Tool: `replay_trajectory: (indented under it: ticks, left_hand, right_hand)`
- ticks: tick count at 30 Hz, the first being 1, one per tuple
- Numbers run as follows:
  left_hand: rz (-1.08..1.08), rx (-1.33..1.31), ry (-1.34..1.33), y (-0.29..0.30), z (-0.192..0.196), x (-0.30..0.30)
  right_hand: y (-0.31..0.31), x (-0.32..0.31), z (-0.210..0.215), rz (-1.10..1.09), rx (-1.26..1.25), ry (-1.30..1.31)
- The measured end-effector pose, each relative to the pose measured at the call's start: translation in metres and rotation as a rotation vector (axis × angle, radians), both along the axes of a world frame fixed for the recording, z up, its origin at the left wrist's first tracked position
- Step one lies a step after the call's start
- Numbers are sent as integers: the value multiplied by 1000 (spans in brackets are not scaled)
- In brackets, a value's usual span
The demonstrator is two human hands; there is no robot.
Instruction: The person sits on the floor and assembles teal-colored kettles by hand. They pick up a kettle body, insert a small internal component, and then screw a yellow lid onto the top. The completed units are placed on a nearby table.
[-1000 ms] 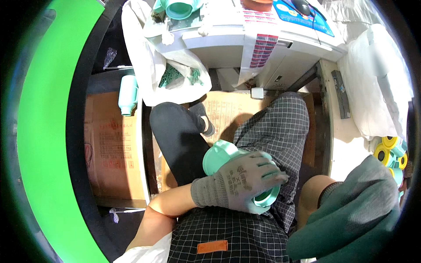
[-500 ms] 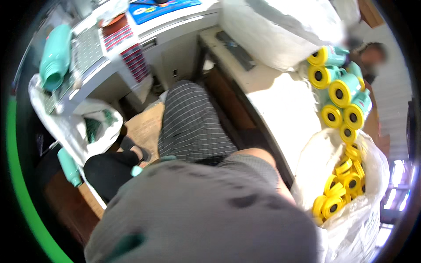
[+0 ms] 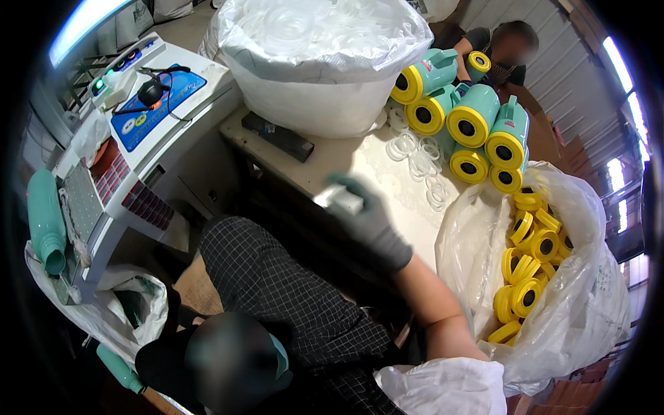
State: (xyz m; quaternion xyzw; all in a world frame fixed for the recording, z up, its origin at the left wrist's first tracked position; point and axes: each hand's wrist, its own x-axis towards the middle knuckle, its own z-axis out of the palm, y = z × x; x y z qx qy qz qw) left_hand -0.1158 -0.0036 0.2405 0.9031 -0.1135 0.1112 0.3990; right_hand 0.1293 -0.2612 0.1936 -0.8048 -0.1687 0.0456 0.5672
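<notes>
My right hand (image 3: 366, 221), in a grey and green glove, reaches over the near edge of the pale table (image 3: 422, 242). Motion smears its fingers, and a bright white patch shows at them; whether they hold something cannot be made out. Several thin white rings (image 3: 415, 155) lie loose on the table beyond this hand. Behind them, teal bottles with handles (image 3: 474, 117) lie stacked, their yellow ends toward me. On my lap is a blurred rounded thing (image 3: 235, 360) with a teal edge (image 3: 280, 356). My left hand is out of view.
A large white sack (image 3: 311, 104) of clear rings stands behind a dark bar (image 3: 277, 136). At right, a plastic bag (image 3: 581, 332) holds yellow caps (image 3: 526, 297). On the left are a white machine (image 3: 200, 114) and a teal bottle (image 3: 47, 214). Another person (image 3: 508, 55) sits beyond the bottles.
The view has swung, bringing more of the sack and machine into it. The grey cloth-like thing filling the lower middle is gone. My right arm and gloved hand now show over the table edge.
</notes>
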Motion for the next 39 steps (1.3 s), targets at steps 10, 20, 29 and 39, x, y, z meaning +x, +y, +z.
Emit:
replay_trajectory:
  ticks: [10,20,29,39]
  left_hand:
    - [-110,24,-24,-7,14,31]
    - [-64,52,29,-19,10,48]
    - [-157,139,64,-21,0,57]
    - [-112,130,53,-22,-6,52]
  right_hand:
    - [-131,232,-35,-452,-1200,-319]
    - [-149,189,-75,-404,-1006,-522]
    - [-117,123,-54,-130,-880,-679]
    - [-144,211,-56,-556,-577,-474]
